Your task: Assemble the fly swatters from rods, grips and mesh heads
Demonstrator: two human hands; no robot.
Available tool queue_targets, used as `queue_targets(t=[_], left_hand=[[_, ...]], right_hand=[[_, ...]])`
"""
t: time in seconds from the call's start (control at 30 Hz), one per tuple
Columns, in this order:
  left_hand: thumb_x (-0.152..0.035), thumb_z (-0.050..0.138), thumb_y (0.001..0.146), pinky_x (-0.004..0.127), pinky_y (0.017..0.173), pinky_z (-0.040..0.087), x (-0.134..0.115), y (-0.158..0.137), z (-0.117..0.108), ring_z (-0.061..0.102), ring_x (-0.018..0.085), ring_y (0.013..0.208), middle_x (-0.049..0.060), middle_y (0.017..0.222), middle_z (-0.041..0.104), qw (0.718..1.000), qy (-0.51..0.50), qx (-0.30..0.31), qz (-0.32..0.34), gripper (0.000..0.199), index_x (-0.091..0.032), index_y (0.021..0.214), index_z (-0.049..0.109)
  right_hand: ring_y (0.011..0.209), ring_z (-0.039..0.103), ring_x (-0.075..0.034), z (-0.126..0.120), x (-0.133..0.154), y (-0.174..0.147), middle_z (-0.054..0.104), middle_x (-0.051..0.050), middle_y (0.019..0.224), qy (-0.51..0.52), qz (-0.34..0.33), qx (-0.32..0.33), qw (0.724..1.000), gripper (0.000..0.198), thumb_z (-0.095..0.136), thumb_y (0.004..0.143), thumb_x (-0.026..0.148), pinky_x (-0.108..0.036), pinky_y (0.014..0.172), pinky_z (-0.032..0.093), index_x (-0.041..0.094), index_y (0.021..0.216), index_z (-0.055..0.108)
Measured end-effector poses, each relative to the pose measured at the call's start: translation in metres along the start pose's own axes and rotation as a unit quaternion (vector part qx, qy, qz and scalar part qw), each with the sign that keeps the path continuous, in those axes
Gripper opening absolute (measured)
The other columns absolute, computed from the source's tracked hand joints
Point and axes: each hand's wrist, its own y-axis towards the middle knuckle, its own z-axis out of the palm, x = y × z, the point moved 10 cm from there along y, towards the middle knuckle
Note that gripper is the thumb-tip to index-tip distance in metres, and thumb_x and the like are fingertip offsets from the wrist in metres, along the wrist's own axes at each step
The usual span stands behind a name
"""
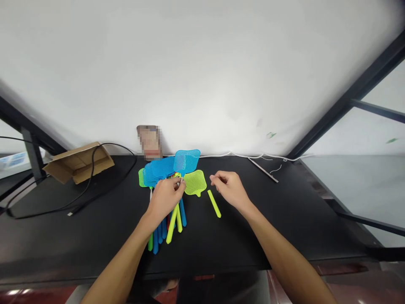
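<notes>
My left hand is closed in a pinch on the thin pale shaft of a blue fly swatter, whose mesh head points away from me. Beneath that hand lies a pile of fly swatters with blue heads and a green head; their blue, green and yellow handles point toward me. A separate yellow-green mesh head rests right of the pile. My right hand hovers beside a loose yellow handle, fingertips pressed together; whatever they hold, if anything, is hidden.
An open cardboard box stands at the back left of the black table, near a black cable. A blurred-out upright object leans on the wall. A thin grey rod lies back right, near white cord.
</notes>
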Motion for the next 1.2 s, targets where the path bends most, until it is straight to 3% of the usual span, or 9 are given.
queue_targets(t=[0.17, 0.33, 0.57, 0.73, 1.2], left_hand=[[-0.036, 0.049, 0.095, 0.031, 0.057, 0.022, 0.005, 0.0, -0.002, 0.047, 0.019, 0.049, -0.001, 0.05, 0.051, 0.998, 0.053, -0.005, -0.023, 0.031, -0.023, 0.068, 0.055], [-0.036, 0.044, 0.098, 0.031, 0.057, 0.022, 0.013, 0.001, -0.003, 0.052, 0.021, 0.055, 0.002, 0.056, 0.057, 0.995, 0.101, -0.007, -0.027, 0.034, -0.023, 0.069, 0.053], [-0.033, 0.041, 0.098, 0.032, 0.054, 0.021, 0.03, 0.001, -0.009, 0.06, 0.025, 0.062, 0.008, 0.067, 0.062, 0.971, 0.228, -0.002, -0.074, 0.027, -0.019, 0.083, 0.059], [-0.032, 0.037, 0.099, 0.033, 0.054, 0.026, 0.032, 0.001, -0.011, 0.064, 0.029, 0.068, 0.01, 0.071, 0.065, 0.962, 0.259, 0.008, -0.088, 0.03, -0.017, 0.095, 0.063], [-0.034, 0.033, 0.099, 0.038, 0.066, 0.048, 0.044, -0.001, -0.01, 0.069, 0.035, 0.082, 0.018, 0.087, 0.071, 0.94, 0.31, 0.038, -0.134, 0.044, -0.011, 0.097, 0.071]], right_hand=[[0.052, 0.048, -0.013, 0.0, -0.001, 0.0, 0.053, 0.003, 0.055, -0.004, 0.005, 0.004, 1.0, 0.034, 0.057, 0.093, 0.039, -0.027, 0.053, 0.034, 0.02, 0.066, 0.063], [0.053, 0.048, -0.013, 0.0, 0.002, -0.001, 0.052, 0.003, 0.055, -0.014, 0.005, 0.007, 1.0, 0.036, 0.057, 0.094, 0.04, -0.027, 0.053, 0.034, 0.02, 0.065, 0.062], [0.053, 0.045, -0.013, 0.001, 0.003, -0.001, 0.052, 0.003, 0.056, -0.027, 0.008, 0.005, 1.0, 0.036, 0.057, 0.094, 0.04, -0.026, 0.053, 0.033, 0.019, 0.066, 0.063], [0.053, 0.046, -0.013, 0.002, 0.001, -0.001, 0.053, 0.003, 0.056, -0.031, 0.008, 0.006, 0.999, 0.036, 0.057, 0.094, 0.04, -0.026, 0.053, 0.033, 0.019, 0.066, 0.063], [0.054, 0.045, -0.013, 0.002, 0.001, -0.002, 0.051, 0.003, 0.056, -0.03, 0.007, 0.013, 0.999, 0.036, 0.057, 0.095, 0.041, -0.026, 0.053, 0.032, 0.02, 0.066, 0.061]])
